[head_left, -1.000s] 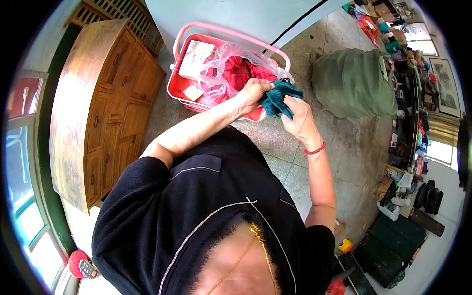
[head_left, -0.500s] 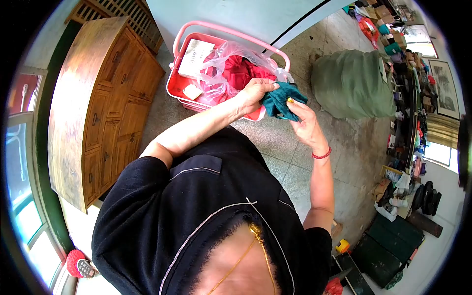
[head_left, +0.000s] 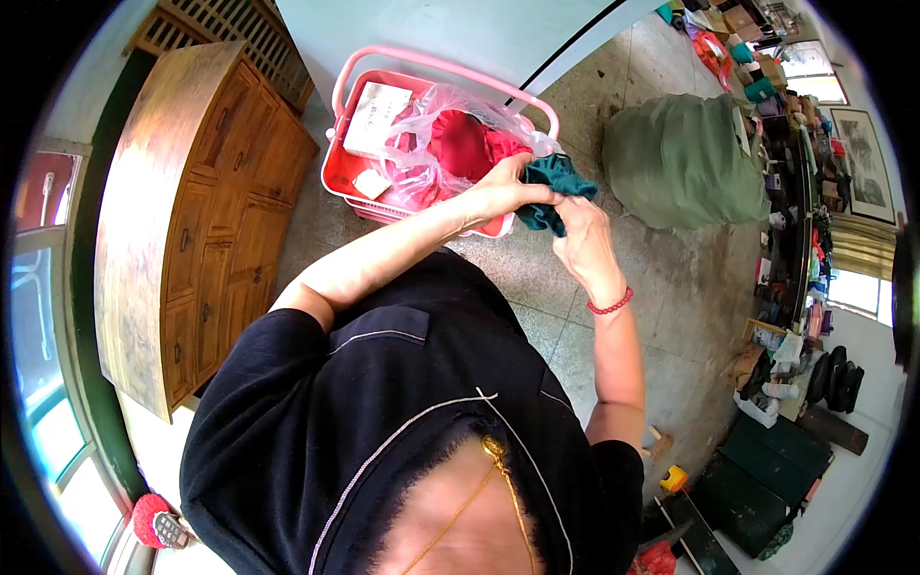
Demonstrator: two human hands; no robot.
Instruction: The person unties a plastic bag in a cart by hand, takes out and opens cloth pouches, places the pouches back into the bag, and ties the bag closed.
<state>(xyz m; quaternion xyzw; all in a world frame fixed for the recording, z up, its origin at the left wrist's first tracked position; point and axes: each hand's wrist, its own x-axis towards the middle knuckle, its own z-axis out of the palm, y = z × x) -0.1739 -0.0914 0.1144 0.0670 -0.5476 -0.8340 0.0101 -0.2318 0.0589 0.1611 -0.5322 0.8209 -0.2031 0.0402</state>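
A bunched dark green cloth [head_left: 561, 174] is held up in front of me, just past the right edge of the pink basket. My left hand [head_left: 508, 188] grips its left side, thumb stretched across the front. From below right, my right hand [head_left: 583, 240] pinches the cloth's lower edge, with the fingertips of both hands close together. Beneath my left hand, the pink basket [head_left: 337, 177] holds a white box [head_left: 377, 117], a small pale piece [head_left: 371, 183] and a clear plastic bag [head_left: 407, 134] with red fabric [head_left: 458, 144] in it.
A wooden cabinet [head_left: 216, 211] stands at the left, and a pale blue-grey panel [head_left: 431, 38] rises behind the basket. On the floor to the right sits a large green cloth-covered bundle [head_left: 676, 158]. Cluttered shelves line the right side, above a dark green chest [head_left: 767, 479].
My hands have come closer together on the cloth, and it is more bunched up. The right hand has turned inward, and its fingertips now meet near the left thumb.
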